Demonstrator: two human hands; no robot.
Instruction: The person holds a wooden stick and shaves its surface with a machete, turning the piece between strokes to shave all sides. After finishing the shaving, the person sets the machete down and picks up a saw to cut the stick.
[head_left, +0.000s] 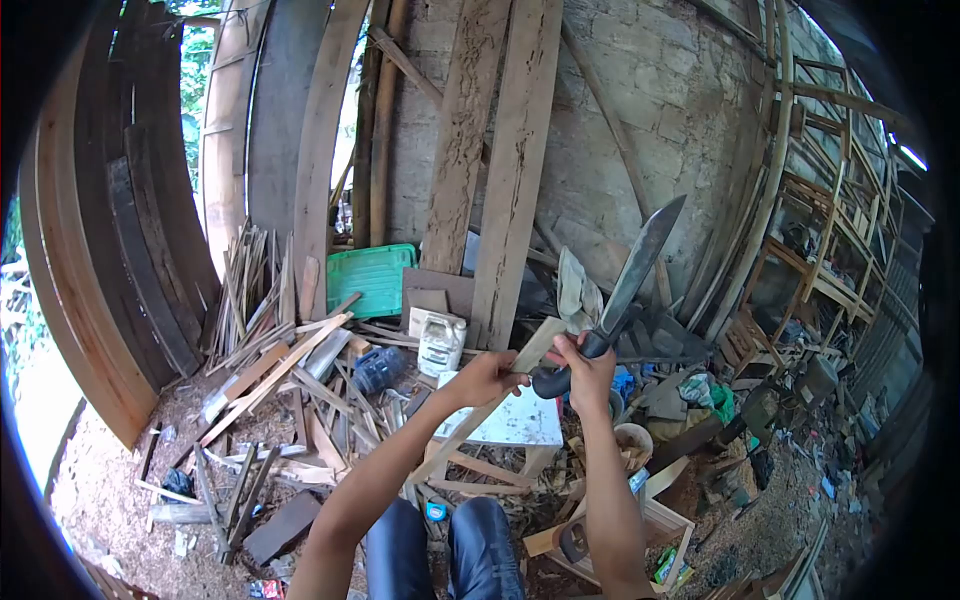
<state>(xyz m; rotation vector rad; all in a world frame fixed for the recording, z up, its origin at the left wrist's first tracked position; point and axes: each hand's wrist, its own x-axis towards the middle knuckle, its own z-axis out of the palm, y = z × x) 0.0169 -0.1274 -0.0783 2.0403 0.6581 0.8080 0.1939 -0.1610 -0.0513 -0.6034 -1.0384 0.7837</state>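
Note:
My left hand [482, 380] is closed around a pale wooden strip [455, 440], which slants from near my knees up toward the right. In my right hand [590, 375] is the black handle of a machete [645, 262], its broad blade pointing up and to the right. The handle's curved butt lies close beside the strip, and my right thumb and fingertips are near the strip's upper end; whether they touch it I cannot tell. Below both hands stands a low stool or small table with a worn white top [520, 422].
Scrap wood [285, 375] is heaped on the left, near a blue water jug [378, 370], a white plastic jerrycan [441, 343] and a green crate [370, 280]. Long planks [515, 170] lean on the block wall. A wooden frame [665, 530] lies at lower right, near a bucket [632, 440].

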